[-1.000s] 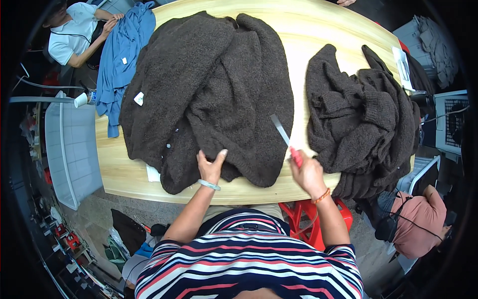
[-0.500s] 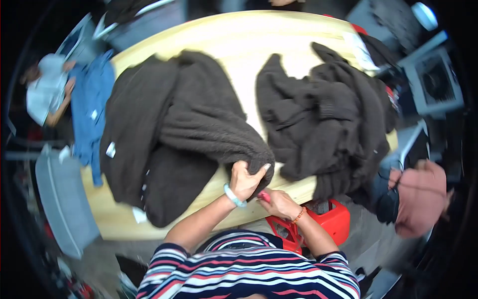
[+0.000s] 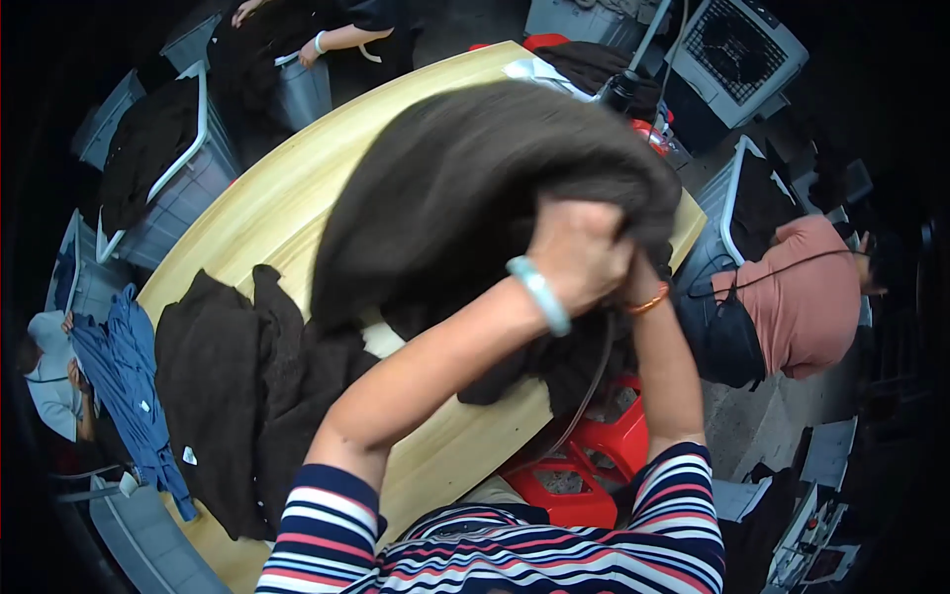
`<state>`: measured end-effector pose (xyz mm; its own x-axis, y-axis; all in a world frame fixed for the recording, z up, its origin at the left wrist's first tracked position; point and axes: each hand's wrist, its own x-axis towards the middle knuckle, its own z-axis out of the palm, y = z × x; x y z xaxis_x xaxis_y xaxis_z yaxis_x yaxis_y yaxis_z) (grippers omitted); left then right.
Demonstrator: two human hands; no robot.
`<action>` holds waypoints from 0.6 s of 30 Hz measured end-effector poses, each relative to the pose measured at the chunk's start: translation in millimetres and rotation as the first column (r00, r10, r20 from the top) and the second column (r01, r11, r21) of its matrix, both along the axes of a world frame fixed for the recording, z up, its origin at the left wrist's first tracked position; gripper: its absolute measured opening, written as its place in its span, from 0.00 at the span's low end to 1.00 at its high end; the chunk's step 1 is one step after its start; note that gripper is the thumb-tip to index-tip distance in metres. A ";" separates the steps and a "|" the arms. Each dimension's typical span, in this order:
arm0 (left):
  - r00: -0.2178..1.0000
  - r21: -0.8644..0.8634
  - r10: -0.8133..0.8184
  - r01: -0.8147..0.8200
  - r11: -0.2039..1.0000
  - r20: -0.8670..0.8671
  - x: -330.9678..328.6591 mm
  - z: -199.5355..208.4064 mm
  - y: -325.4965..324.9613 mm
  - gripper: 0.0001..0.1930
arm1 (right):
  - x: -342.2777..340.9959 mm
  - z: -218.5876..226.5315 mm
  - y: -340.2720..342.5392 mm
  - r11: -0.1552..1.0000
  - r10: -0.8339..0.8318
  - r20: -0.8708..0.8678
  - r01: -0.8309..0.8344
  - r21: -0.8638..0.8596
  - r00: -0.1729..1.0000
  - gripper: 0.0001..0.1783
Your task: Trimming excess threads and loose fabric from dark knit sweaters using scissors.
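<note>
nearest the camera is the person's striped top [image 3: 515, 544], its sleeves in red, white and navy. beyond it, on the near side of the wooden table [image 3: 297, 188], the left hand [image 3: 579, 252] is raised with a pale green bangle [image 3: 539, 294] on the wrist; its fingers are closed tight in a fistful of the dark brown fleece garment [image 3: 475, 198]. the right hand [image 3: 641, 272] sits just behind the left one, mostly hidden by it and by the cloth, with an orange bracelet [image 3: 650, 302] at the wrist; it seems bunched into the same garment, but i cannot tell how its fingers stand. the garment is lifted off the table, draped over both hands and hanging above the table's middle and right end. below the table's near edge, between the forearms, stands a red plastic stool [image 3: 589, 465]. on the table's left end lies a second dark brown garment [image 3: 242, 386], flat and crumpled. off the table's left edge a blue shirt [image 3: 129, 386] hangs. to the table's right a person in a salmon shirt [image 3: 807, 297] sits. past the far edge stand grey bins [image 3: 178, 188], and another person's hand [image 3: 307, 49] reaches there.
</note>
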<state>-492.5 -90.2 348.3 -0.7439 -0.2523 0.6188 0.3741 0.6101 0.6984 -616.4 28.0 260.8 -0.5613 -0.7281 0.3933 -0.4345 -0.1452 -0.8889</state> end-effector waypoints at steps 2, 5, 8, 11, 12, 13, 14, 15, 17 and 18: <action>0.960 -0.036 0.018 -0.029 0.999 -0.280 -29.8 -16.2 29.6 0.21 | -56.1 0.0 27.8 0.988 -0.041 -0.579 0.118 0.097 0.814 0.11; 0.985 0.144 -0.123 0.140 0.980 -0.120 -13.5 -65.5 50.9 0.28 | -71.6 -9.0 42.4 0.851 -0.403 -0.080 0.406 0.332 0.912 0.13; 0.970 0.133 -0.118 0.091 0.987 0.214 40.2 -138.7 43.5 0.28 | -23.1 -23.2 49.1 0.726 -0.553 0.182 0.364 0.583 0.813 0.18; 0.889 0.179 -0.037 -0.051 0.982 0.456 111.7 -190.9 30.8 0.24 | -3.7 -64.3 86.9 0.722 -0.606 0.172 0.447 0.528 0.776 0.18; 0.876 0.148 0.048 -0.134 0.980 0.479 141.8 -204.5 23.0 0.23 | 12.2 -73.6 94.2 0.751 -0.620 0.198 0.502 0.428 0.759 0.18; 0.858 0.113 0.129 -0.211 0.971 0.497 174.8 -216.5 14.5 0.22 | 20.7 -85.4 110.7 0.752 -0.597 0.172 0.471 0.461 0.784 0.20; 0.838 0.063 0.241 -0.310 0.949 0.490 210.2 -227.0 4.4 0.21 | 37.2 -89.9 112.0 0.744 -0.607 0.158 0.486 0.459 0.779 0.20; 0.772 0.004 0.347 -0.413 0.911 0.533 246.6 -225.7 -5.9 0.22 | 51.9 -94.8 117.7 0.763 -0.562 0.063 0.488 0.424 0.825 0.20; 0.617 -0.213 0.614 -0.599 0.772 0.492 322.7 -215.8 -27.9 0.23 | 87.0 -95.2 107.4 0.816 -0.446 0.005 0.405 0.412 0.895 0.21; 0.520 -0.335 0.737 -0.667 0.666 0.432 357.9 -208.2 -38.4 0.23 | 106.3 -91.0 93.8 0.849 -0.362 0.007 0.327 0.416 0.932 0.20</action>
<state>-134.6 -128.7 140.1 -0.5492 -0.7868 0.2818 -0.5856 0.6028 0.5419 -510.2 121.8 169.8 -0.8226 -0.5663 0.0509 -0.3136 0.3772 -0.8715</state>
